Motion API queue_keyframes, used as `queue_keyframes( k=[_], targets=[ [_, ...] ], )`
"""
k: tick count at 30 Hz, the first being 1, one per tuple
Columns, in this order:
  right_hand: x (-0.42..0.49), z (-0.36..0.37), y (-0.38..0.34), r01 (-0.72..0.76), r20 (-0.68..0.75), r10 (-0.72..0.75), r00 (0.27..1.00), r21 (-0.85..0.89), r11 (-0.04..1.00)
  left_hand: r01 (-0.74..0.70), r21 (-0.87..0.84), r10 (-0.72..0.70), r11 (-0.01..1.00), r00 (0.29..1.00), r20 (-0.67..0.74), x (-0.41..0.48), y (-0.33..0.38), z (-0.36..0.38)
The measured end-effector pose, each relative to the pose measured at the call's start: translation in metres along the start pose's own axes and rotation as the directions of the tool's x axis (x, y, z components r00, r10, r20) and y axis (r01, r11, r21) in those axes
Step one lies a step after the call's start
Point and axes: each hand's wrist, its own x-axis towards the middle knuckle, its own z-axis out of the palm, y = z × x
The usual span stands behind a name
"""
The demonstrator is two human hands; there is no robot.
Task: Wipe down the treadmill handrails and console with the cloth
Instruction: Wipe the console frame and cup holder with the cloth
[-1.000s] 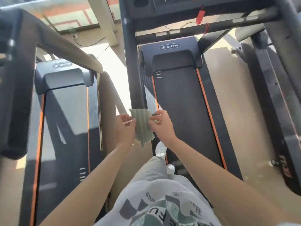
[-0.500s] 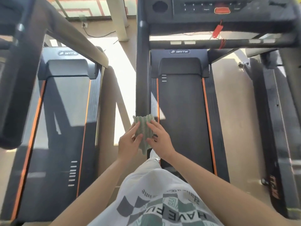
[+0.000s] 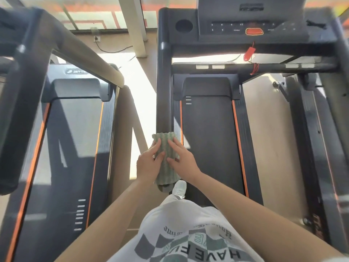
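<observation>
A green ribbed cloth [image 3: 165, 163] is draped over the near end of the treadmill's left handrail [image 3: 164, 91], a black bar that runs from the console [image 3: 245, 29] down toward the person. The cloth covers the top and both sides of the bar, and the bar's rounded tip shows just below its lower edge.

Both hands lie on the cloth. The left hand [image 3: 148, 166] is against its left side, fingers laid fairly straight along the folds and thumb on top. The right hand [image 3: 183, 161] presses from the right with fingers spread and flat – neither hand is curled into a grip that can be seen.

The console is blurred; an orange-red button [image 3: 254, 31] sits at its middle, with a round recess [image 3: 184, 26] to the left. A red clip [image 3: 249, 52] hangs on a cord below it, just above the crossbar [image 3: 226, 66].

The dark belt [image 3: 207, 138] with orange edge lines lies right of the handrail. A white shoe [image 3: 179, 189] shows just below the cloth, above a white printed shirt [image 3: 188, 239]. A second treadmill [image 3: 75, 138] stands on the left – sunlit floor between the two
</observation>
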Motion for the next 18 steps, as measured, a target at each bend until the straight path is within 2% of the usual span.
queue_keyframes(
  k=[8, 15, 18],
  targets=[
    [0.050, -0.028, -0.013, -0.004, 0.032, 0.006, 0.999, -0.066, 0.998, -0.006, 0.073, 0.007, 0.997, 1.000, -0.011, 0.052, 0.026, -0.003],
    [0.099, -0.057, -0.017, 0.086, 0.116, -0.082, 0.990, -0.028, 0.996, 0.043, 0.134, -0.032, 0.990, 0.996, -0.084, 0.090, 0.051, 0.000],
    [0.124, -0.070, -0.013, 0.175, 0.169, -0.159, 0.973, -0.088, 0.981, 0.096, 0.092, -0.084, 0.991, 0.989, -0.121, 0.107, 0.058, 0.005]
  ],
)
